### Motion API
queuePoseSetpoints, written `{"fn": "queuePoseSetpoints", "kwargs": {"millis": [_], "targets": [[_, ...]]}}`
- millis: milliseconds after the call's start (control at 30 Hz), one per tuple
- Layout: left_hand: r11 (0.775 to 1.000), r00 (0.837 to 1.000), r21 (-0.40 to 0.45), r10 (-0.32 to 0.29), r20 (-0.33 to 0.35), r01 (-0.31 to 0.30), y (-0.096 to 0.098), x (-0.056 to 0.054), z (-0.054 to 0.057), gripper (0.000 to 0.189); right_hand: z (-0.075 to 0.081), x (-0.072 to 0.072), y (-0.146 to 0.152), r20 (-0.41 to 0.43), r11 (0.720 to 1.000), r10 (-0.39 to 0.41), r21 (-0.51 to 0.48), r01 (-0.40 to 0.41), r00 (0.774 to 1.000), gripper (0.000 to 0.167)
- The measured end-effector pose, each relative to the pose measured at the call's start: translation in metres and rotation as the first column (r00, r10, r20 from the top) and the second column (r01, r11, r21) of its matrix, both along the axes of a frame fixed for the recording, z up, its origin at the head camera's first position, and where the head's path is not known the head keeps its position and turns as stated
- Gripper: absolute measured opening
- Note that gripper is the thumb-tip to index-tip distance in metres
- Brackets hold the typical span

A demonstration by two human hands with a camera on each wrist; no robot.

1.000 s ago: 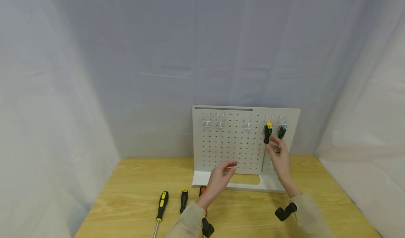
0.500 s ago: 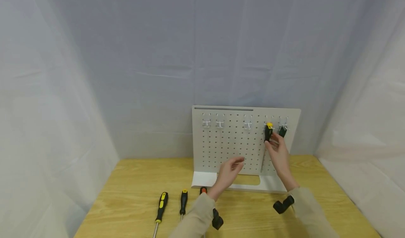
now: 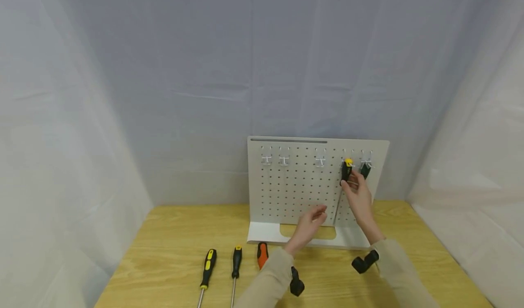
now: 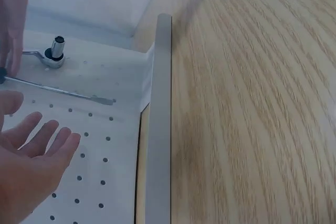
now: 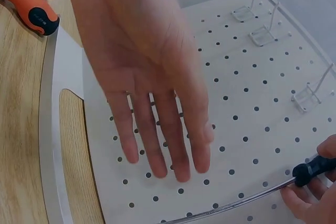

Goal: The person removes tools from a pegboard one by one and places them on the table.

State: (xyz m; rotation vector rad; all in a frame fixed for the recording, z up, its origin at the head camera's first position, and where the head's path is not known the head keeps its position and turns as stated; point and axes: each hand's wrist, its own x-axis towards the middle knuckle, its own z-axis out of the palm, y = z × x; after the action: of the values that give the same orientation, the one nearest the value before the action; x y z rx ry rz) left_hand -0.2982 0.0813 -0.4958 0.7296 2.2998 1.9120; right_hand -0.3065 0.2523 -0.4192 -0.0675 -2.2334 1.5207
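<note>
Black and yellow, the screwdriver (image 3: 346, 172) stands nearly vertical against the white pegboard (image 3: 294, 185) in the head view, handle up, its shaft running down and slightly left; its yellow end is at one of the wire holders (image 3: 284, 161), though how deeply it sits there cannot be told. The right hand (image 3: 360, 201) pinches the handle's lower part between thumb and fingers, while the left hand (image 3: 308, 226) holds nothing, its fingers relaxed before the lower pegboard. Just right of the screwdriver, a green-handled ratchet (image 3: 365, 170) hangs in the end holder. On the wooden tabletop (image 3: 172, 235) lie a yellow-marked screwdriver (image 3: 209, 267), a slimmer black screwdriver (image 3: 237, 260) and an orange-handled tool (image 3: 262, 254), partly hidden by a sleeve (image 3: 272, 276). From the left wrist, the held screwdriver's flat tip points towards the pegboard's base, near the ratchet's socket head (image 4: 54, 59); the left hand's fingers are spread apart. From the right wrist, the left hand shows its palm, fingers extended and loosely apart, and the shaft slants down and left from the right hand's grip.
</note>
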Motion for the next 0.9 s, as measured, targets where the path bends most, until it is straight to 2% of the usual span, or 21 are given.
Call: {"fn": "queuePoseSetpoints", "kwargs": {"millis": [233,400,633,900], "targets": [[0.999,0.999,-0.03,-0.042,0.013,0.042,0.014,0.0,-0.001,0.04,0.003,0.001,0.001,0.012,1.0,0.003,-0.011,-0.003,1.0,0.054],[0.998,0.999,-0.04,-0.047,0.005,0.048,0.019,0.001,0.0,0.037,0.005,0.002,0.0,-0.021,0.998,0.028,-0.051,-0.029,0.999,0.052],[0.997,0.996,0.007,-0.077,0.047,0.076,0.024,0.005,0.0,0.034,0.008,0.007,0.004,-0.025,0.995,0.042,-0.091,-0.044,0.999,0.051],[0.99,0.987,0.046,-0.136,0.084,0.132,0.028,0.013,0.006,0.035,0.012,0.015,0.008,-0.016,0.995,0.032,-0.094,-0.033,0.999,0.05]]}}
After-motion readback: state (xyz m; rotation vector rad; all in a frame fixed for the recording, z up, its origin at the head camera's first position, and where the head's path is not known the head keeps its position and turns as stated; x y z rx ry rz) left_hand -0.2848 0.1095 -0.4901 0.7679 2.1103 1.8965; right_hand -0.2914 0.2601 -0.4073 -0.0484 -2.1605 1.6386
